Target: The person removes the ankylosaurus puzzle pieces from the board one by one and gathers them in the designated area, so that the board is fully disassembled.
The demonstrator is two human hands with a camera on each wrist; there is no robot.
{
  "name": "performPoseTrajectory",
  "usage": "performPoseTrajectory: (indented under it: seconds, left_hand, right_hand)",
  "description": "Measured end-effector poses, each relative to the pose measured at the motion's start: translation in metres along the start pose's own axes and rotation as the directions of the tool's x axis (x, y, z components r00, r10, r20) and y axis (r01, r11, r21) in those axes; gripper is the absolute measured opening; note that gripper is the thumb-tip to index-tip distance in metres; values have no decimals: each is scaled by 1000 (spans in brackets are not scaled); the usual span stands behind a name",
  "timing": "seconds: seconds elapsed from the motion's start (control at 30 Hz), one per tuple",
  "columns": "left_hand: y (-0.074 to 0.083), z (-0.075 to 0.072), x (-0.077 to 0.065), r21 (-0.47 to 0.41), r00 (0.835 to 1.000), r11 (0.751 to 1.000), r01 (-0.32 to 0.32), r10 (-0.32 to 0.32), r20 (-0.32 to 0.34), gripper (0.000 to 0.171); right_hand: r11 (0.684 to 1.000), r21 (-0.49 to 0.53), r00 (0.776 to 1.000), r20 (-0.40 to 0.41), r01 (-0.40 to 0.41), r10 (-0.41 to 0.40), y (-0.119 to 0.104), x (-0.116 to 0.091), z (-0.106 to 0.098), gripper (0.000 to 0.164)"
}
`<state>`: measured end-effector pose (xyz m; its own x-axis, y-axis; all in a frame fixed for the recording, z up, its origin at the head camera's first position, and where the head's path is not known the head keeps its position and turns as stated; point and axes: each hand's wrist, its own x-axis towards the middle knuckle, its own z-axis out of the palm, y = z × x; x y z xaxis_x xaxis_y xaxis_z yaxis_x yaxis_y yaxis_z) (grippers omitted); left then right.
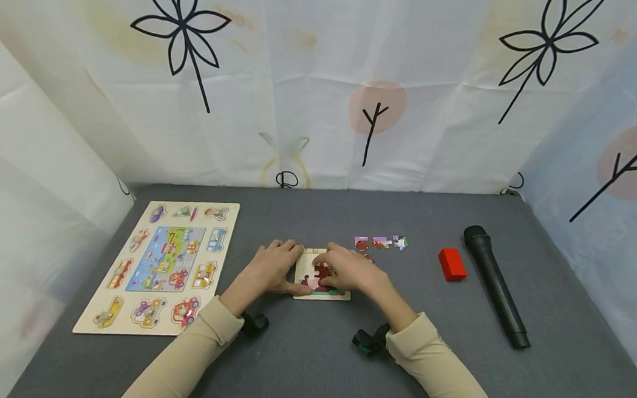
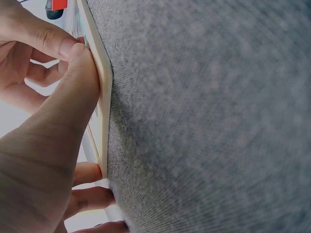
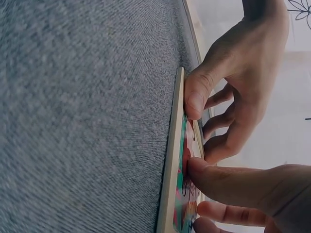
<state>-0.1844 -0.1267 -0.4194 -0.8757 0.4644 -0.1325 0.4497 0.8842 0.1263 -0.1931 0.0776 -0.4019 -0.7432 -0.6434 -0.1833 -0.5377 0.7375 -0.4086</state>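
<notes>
A small wooden jigsaw puzzle board point(image 1: 304, 262) with a dark red and green picture lies flat on the table between both hands. My left hand point(image 1: 277, 266) grips its left side, the thumb on the front corner and the fingers along the left edge. Above the picture, my right hand point(image 1: 354, 269) bends its fingers and thumb down and pinches a dark red puzzle piece point(image 3: 186, 158) at the board's surface. That piece is mostly hidden by the fingers. Several loose puzzle pieces point(image 1: 381, 242) lie just behind the right hand, one partly covered by it.
A large wooden picture board point(image 1: 213, 278) with vehicle and toy shapes lies at the left. On the right are a red block point(image 1: 452, 265) and a black microphone point(image 1: 496, 286). The grey table point(image 1: 308, 363) meets patterned white curtains point(image 1: 324, 102) at the back and sides.
</notes>
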Motion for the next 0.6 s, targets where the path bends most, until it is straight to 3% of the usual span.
performPoseTrajectory:
  seconds: [0.6]
  left_hand:
    - [-1,1,1,-11,1000,1000,-4,4,0,94]
  right_hand:
    - [1000,16,1000,-4,14,-14,0,-4,-1,35]
